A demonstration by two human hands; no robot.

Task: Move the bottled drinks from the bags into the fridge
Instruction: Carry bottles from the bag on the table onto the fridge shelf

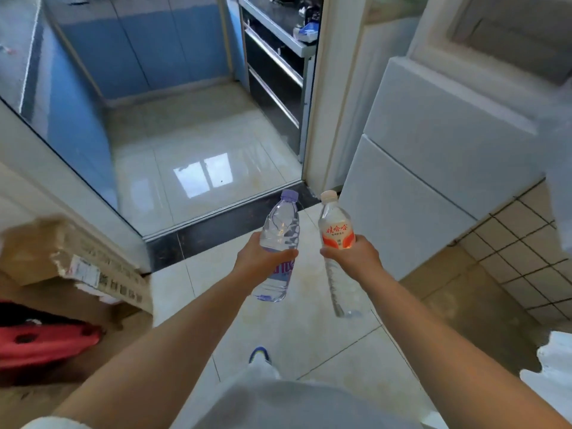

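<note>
mid-carry. left hand (260, 255) fingers wrapped round a clear plastic water bottle with a purple cap (280, 239); right hand (353, 253) fingers wrapped round a clear plastic water bottle with a red-orange label and pale cap (335, 230). both held in the air over the tiled floor, caps forward. white fridge (433, 156) ahead-right, doors closed. nothing stowed yet that i can see; door needs opening with both hands full.

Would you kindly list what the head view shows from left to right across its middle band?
Cardboard box → left hand gripping the purple-capped bottle → right hand gripping the red-labelled bottle → white fridge.
</note>
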